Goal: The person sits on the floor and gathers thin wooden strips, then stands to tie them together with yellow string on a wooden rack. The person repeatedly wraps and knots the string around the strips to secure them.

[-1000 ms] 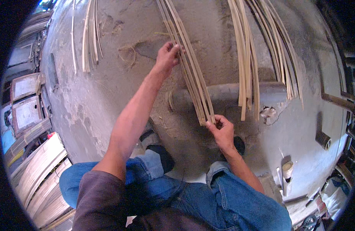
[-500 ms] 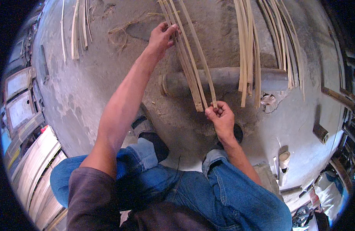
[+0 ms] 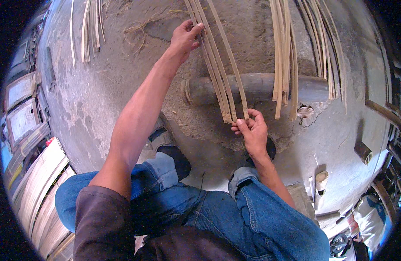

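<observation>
Tan, flat-sided strips, long and narrow, run down the middle of the view between the person's two hands, their upper ends leaving the frame at the top. The left hand is farther up, its grip closed, with the thumb laid over the clustered strips and the fingers bent beside them. These cross over a dark, thick cylinder lying on the grey floor. One separate strip slants down just to their right, with a narrow gap between.

Nearer the body, the right hand has its grip pinched at the lower end of that separate strip, thumb in front; its fingertips also meet the nearest end of the cluster, though whether they clasp that end one cannot tell.

To the right, a pale bundle hangs over the cylinder in the view, and a second, more spread bundle is beyond it. At the upper left are a smaller bundle and a lone strip. The person wears blue jeans, the knees spread wide. A short tube rests on the floor at the far right.
</observation>
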A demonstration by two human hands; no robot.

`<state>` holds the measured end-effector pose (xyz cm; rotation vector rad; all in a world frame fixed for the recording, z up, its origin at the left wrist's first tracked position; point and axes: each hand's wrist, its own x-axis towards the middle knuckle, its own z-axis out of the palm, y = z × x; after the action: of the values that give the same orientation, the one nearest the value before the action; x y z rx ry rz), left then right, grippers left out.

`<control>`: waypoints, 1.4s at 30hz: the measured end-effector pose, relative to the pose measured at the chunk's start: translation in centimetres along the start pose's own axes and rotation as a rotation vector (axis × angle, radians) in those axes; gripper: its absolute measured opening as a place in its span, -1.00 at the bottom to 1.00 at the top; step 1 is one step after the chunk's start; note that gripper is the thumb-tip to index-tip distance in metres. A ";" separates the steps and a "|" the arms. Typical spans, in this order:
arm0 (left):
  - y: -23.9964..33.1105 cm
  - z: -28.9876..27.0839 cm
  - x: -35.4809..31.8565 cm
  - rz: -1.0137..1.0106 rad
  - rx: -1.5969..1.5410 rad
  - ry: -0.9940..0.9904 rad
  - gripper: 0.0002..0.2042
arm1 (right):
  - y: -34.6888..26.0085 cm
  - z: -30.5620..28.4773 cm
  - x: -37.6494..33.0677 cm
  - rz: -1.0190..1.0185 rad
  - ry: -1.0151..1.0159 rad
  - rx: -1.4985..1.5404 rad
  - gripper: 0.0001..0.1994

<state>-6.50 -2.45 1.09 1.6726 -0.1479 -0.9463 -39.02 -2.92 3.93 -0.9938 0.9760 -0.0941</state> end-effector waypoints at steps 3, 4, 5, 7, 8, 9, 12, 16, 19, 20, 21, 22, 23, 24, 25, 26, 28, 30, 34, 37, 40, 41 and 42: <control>-0.4 -0.3 0.5 -0.003 -0.012 0.004 -0.69 | -0.1 0.1 0.2 0.016 -0.014 -0.001 -0.60; -0.6 -0.5 0.8 -0.001 -0.006 -0.001 -0.69 | -0.3 0.1 0.1 0.025 -0.017 -0.005 -0.59; -0.8 -0.6 1.0 0.000 0.000 -0.006 -0.68 | -0.4 0.1 0.1 0.034 -0.019 -0.010 -0.59; -0.7 -0.2 0.9 0.036 0.036 -0.041 -0.68 | -0.2 0.0 0.1 0.044 -0.011 0.016 -0.61; -0.6 0.0 0.8 0.054 0.054 -0.059 -0.67 | 0.0 -0.1 0.2 0.049 -0.007 0.029 -0.62; -0.6 0.2 0.7 0.059 0.079 -0.043 -0.67 | 0.5 -0.3 0.4 0.006 0.008 -0.014 -0.63; -0.7 0.5 0.7 0.074 0.116 -0.015 -0.64 | 1.1 -0.2 0.0 -0.072 0.069 -0.007 -0.72; -1.2 0.4 0.6 0.070 0.117 0.008 -0.62 | 1.0 -0.9 -0.1 -0.029 0.027 -0.134 -0.80; -0.8 0.3 0.5 0.042 0.133 -0.015 -0.64 | 1.2 -0.8 0.1 -0.022 0.038 -0.067 -0.79; -0.7 0.3 0.5 0.030 0.136 -0.033 -0.65 | 1.3 -0.9 0.1 -0.025 0.036 -0.058 -0.79; -0.3 0.6 0.3 0.019 0.143 -0.030 -0.66 | 1.3 -0.9 0.2 -0.029 0.033 -0.047 -0.78; 0.1 0.9 -0.1 0.009 0.150 -0.027 -0.66 | 1.3 -0.9 0.2 -0.034 0.030 -0.036 -0.78; 0.3 1.2 -0.4 -0.002 0.157 -0.024 -0.67 | 1.3 -1.0 0.1 -0.021 0.030 -0.033 -0.77; 0.0 0.9 -0.2 0.000 0.148 -0.017 -0.64 | 1.2 -0.9 0.0 -0.009 0.021 -0.030 -0.77; -0.4 0.6 0.1 0.003 0.139 -0.010 -0.62 | 1.1 -0.9 0.0 0.003 0.011 -0.027 -0.76; -0.7 0.2 0.4 0.005 0.131 -0.002 -0.59 | 1.2 -0.9 0.0 -0.001 0.006 -0.042 -0.76; -0.2 0.5 0.4 -0.018 0.074 0.139 -0.52 | 1.7 -1.1 0.0 -0.004 0.008 -0.072 -0.75; 0.1 -0.3 0.5 -0.002 0.128 0.195 -0.47 | 1.7 -1.2 -0.1 -0.009 -0.027 -0.125 -0.75; 1.8 -5.1 1.8 0.108 0.539 -0.020 -0.44 | 1.1 -1.4 -0.3 0.072 -0.111 -0.082 -0.75; 4.2 -6.2 1.0 0.106 0.588 -0.111 -0.45 | 1.7 -1.2 -0.1 0.122 -0.140 0.005 -0.73; 3.9 -5.2 0.7 0.083 0.298 0.022 -0.52 | 1.9 0.2 0.0 0.137 -0.092 0.180 -0.77; 2.4 -5.4 0.9 0.069 0.181 0.080 -0.54 | 1.9 0.8 0.2 0.126 -0.112 0.161 -0.79; 1.0 -5.1 1.1 0.049 0.057 0.130 -0.55 | 2.2 1.1 0.5 0.120 -0.123 0.137 -0.80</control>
<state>-2.07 0.50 1.46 1.7693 -0.1292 -0.8004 -38.65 -1.16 2.14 -0.8042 0.9019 0.0002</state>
